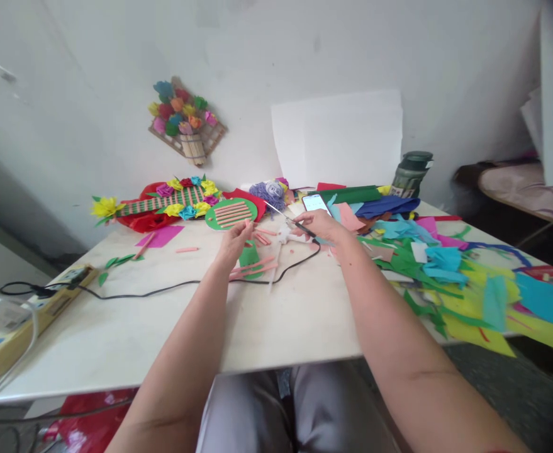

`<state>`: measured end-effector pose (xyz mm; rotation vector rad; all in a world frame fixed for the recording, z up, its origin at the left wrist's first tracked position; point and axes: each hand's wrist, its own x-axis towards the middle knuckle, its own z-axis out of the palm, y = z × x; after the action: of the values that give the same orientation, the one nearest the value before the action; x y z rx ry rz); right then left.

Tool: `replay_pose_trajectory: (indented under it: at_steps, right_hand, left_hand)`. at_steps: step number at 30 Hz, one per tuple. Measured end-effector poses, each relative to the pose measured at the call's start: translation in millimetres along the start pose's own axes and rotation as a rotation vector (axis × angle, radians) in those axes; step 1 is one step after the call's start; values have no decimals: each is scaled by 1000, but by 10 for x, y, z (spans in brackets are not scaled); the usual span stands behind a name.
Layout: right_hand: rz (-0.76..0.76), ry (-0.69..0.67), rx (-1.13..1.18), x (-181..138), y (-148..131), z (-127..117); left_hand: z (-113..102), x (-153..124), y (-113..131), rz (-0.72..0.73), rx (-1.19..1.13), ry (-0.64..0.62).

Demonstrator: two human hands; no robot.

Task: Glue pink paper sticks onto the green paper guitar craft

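My left hand (235, 242) hovers over a green paper piece (249, 258) with pink paper rolls (252, 269) on it, fingers pinched on a small pink roll. My right hand (320, 224) is closed round a black and white glue gun (294, 231) lying low on the table, its clear glue stick (276, 212) pointing up to the left. A black cord (172, 288) runs from the gun leftwards. Behind the hands lies a green oval (231, 214) covered with pink strips on red paper.
A phone (315, 202) lies behind my right hand. Heaps of coloured paper scraps (450, 270) fill the table's right side. A paper flower craft (163, 204) sits at the back left, a power strip (31, 314) at the left edge, a dark bottle (411, 173) by the wall.
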<state>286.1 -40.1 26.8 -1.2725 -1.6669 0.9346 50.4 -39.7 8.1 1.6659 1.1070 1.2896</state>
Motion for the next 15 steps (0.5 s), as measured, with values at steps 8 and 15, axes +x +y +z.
replay_pose_trajectory:
  at_steps: [8, 15]
  right_hand:
    - [-130, -44, -93, 119, 112, 191]
    - [-179, 77, -382, 238, 288, 398]
  left_hand:
    - [-277, 56, -140, 28, 130, 204]
    - [-742, 151, -428, -131, 323, 509]
